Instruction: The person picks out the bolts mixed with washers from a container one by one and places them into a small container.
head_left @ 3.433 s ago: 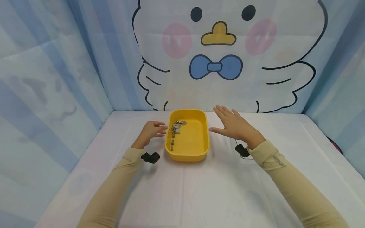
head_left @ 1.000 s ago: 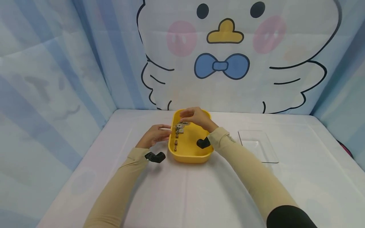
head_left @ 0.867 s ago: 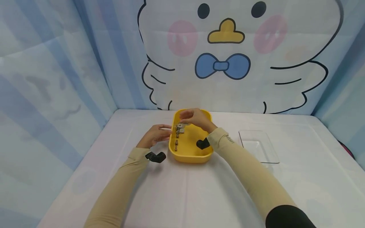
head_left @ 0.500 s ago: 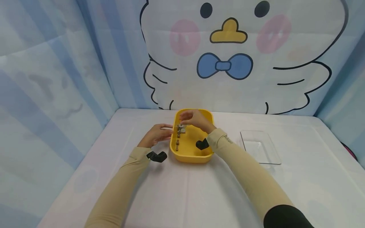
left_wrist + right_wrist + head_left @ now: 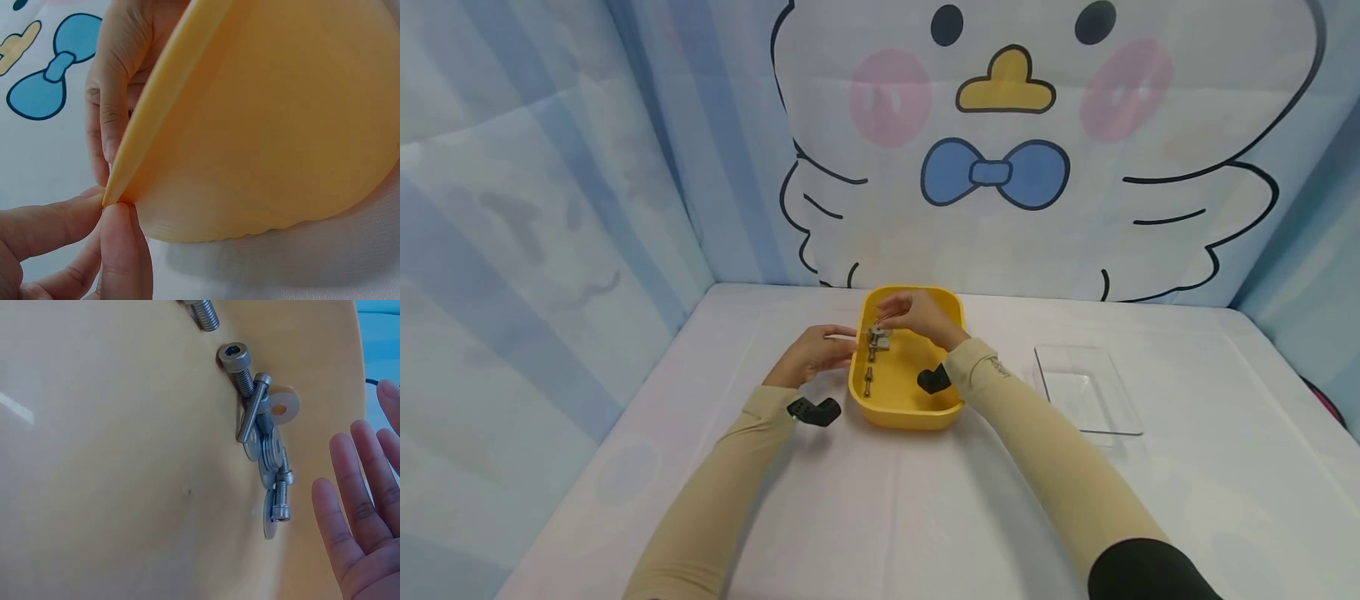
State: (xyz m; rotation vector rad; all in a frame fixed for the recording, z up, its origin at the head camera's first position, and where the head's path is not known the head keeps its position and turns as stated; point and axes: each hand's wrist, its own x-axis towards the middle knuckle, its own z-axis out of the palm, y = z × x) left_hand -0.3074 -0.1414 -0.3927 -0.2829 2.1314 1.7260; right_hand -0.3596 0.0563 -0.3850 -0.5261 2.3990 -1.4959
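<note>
1. Tray [image 5: 904, 413], yellow, rounded corners; we find it on the counter [image 5: 820, 517], between the two forearms.
2. Bolts [image 5: 235, 360], metal, socket heads where we can see them; inside the tray along its left wall, most in one cluster, one apart from it toward the near end. We cannot give a sure count.
3. Washers [image 5: 272, 450], flat, metal; several overlapping among the bolts, one showing its hole beside a bolt head.
4. Left hand [image 5: 811, 358]: we see it pinch the tray's left rim between thumb and fingers.
5. Right hand [image 5: 917, 317]: over the tray's far half, near the cluster, fingers apart and loosely straight in the right wrist view; we see nothing held.
6. Dish [image 5: 1086, 390], clear, right of the tray, well apart from it on the counter.
7. Sleeves [image 5: 1045, 433], tan, on both arms.
8. Curtain [image 5: 996, 233], behind the counter, printed with a blue bow.
</note>
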